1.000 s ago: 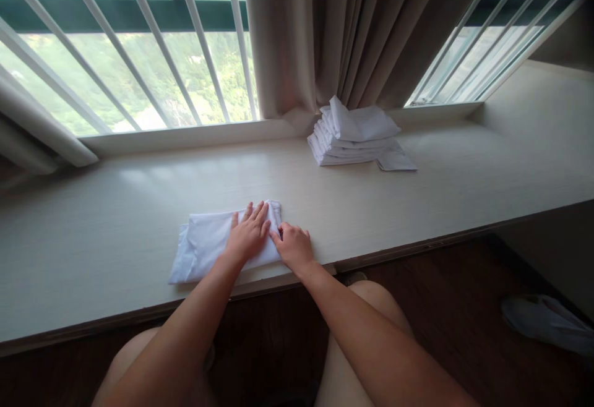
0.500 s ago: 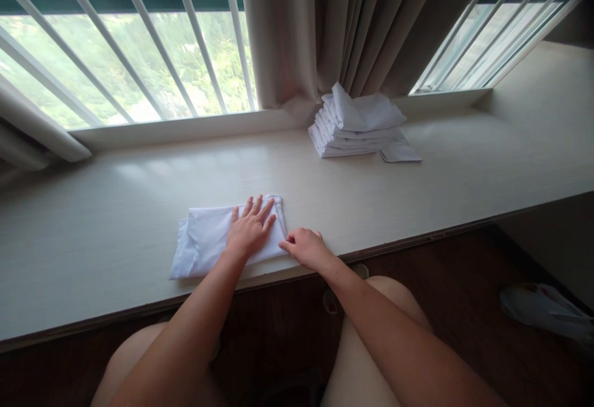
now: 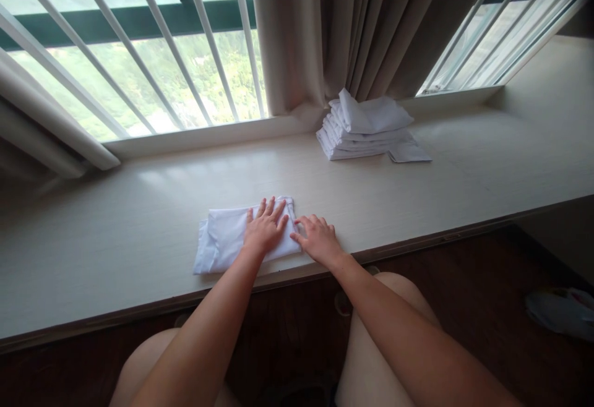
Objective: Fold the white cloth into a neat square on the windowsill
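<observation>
A folded white cloth [image 3: 227, 237], perhaps a garment, lies flat near the front edge of the pale ledge. Spread out on its right half, my left hand [image 3: 265, 227] presses down with the fingers apart. At the cloth's right edge is my right hand [image 3: 319, 237], its thumb and fingers parted with nothing seen between them. The thumb tip reaches the edge of the cloth or lies just beside it; I cannot tell which. Farther back on the right stands a stack of folded white cloths [image 3: 364, 125], the top one partly raised in a fold.
The pale ledge [image 3: 116, 240] runs across the view below barred windows [image 3: 199, 79]. A grey-brown curtain [image 3: 297, 42] hangs behind the stack. My knees are under the front edge, and a whitish plastic bag [image 3: 559, 313] lies on the dark floor at right.
My right hand has loosened from a pinch at the cloth's right edge, its fingers spreading and shifting slightly away from me. My left hand stays flat on the cloth. The view has shifted a little.
</observation>
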